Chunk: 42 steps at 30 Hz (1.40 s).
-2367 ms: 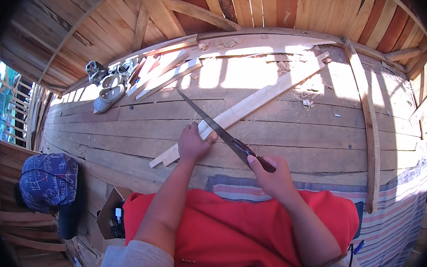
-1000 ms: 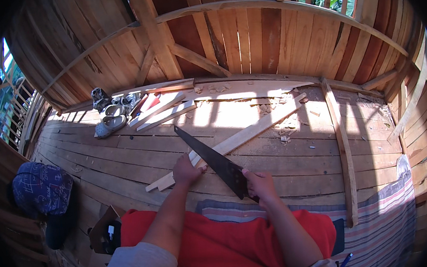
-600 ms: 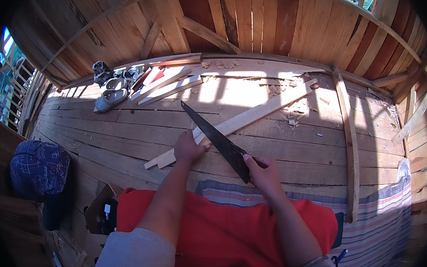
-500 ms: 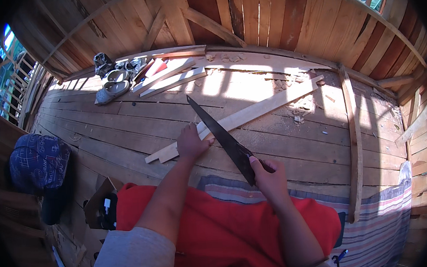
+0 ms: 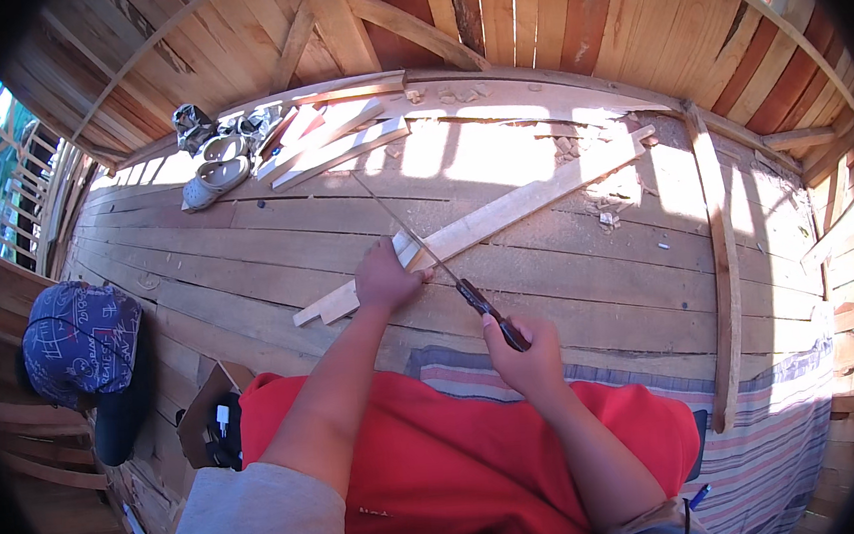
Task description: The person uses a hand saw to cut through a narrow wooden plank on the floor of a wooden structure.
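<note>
A long pale wooden board (image 5: 532, 200) lies slanting across the plank floor, with a second, shorter pale strip (image 5: 312, 313) alongside its near left end. My left hand (image 5: 388, 275) is closed on the wood at this end, pressing it down. In my right hand (image 5: 526, 358) is the dark handle of a handsaw (image 5: 477, 298). Its blade shows nearly edge-on and runs up and leftward across the wood, just right of my left hand. Whether the teeth touch the wood I cannot tell.
Clogs (image 5: 217, 173) and more cut lumber (image 5: 338, 154) lie at the far left. Wood chips (image 5: 609, 220) are scattered near the board's far end. A patterned cap (image 5: 82, 339) sits at left, a red cloth (image 5: 443, 467) covers my lap, and a wooden post (image 5: 723, 274) stands right.
The saw has turned from showing its broad side to nearly edge-on, and its blade has come down toward the wood beside my left hand. My left hand keeps its hold.
</note>
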Tool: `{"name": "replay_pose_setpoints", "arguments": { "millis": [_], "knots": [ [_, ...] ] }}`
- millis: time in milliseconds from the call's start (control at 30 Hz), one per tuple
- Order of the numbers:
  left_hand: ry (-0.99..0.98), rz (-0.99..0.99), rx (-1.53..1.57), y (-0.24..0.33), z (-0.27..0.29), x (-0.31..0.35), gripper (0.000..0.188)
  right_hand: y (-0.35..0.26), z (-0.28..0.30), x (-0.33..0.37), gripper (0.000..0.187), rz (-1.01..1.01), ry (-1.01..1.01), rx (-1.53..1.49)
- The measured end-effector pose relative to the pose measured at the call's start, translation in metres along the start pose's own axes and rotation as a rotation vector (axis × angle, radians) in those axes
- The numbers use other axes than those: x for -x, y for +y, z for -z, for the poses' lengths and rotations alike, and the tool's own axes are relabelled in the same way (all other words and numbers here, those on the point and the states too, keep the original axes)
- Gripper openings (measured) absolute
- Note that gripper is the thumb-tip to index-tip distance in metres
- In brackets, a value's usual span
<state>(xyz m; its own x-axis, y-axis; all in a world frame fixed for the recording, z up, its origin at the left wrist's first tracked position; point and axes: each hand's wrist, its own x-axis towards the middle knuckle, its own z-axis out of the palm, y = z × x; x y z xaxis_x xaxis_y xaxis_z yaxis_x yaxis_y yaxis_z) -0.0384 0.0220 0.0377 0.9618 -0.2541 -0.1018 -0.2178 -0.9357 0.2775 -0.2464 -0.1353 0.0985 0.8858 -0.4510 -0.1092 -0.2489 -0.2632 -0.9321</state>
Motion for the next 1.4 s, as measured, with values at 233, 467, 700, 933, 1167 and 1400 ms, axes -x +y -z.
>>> {"name": "replay_pose_setpoints", "arguments": {
  "millis": [233,467,700,933,1167,1400],
  "knots": [
    [0.055,-0.038,0.040,-0.006,-0.005,-0.003,0.082,-0.025,0.038,-0.006,0.047,0.015,-0.048,0.047],
    [0.033,0.000,0.020,-0.001,-0.011,-0.008,0.082,0.002,0.034,-0.008,0.047,0.068,0.070,0.093],
    [0.064,-0.052,-0.006,-0.010,-0.009,-0.006,0.079,-0.036,0.069,0.004,0.053,-0.133,-0.017,-0.048],
    [0.055,-0.057,0.006,-0.005,-0.010,-0.006,0.077,-0.014,0.067,-0.006,0.054,-0.071,0.043,0.004],
    [0.093,-0.049,0.027,0.000,-0.008,-0.003,0.077,-0.008,0.068,-0.005,0.053,-0.033,0.038,-0.009],
    [0.095,-0.058,0.002,-0.010,-0.015,-0.006,0.081,0.006,0.069,-0.008,0.051,-0.026,0.005,-0.007]
  ]
}}
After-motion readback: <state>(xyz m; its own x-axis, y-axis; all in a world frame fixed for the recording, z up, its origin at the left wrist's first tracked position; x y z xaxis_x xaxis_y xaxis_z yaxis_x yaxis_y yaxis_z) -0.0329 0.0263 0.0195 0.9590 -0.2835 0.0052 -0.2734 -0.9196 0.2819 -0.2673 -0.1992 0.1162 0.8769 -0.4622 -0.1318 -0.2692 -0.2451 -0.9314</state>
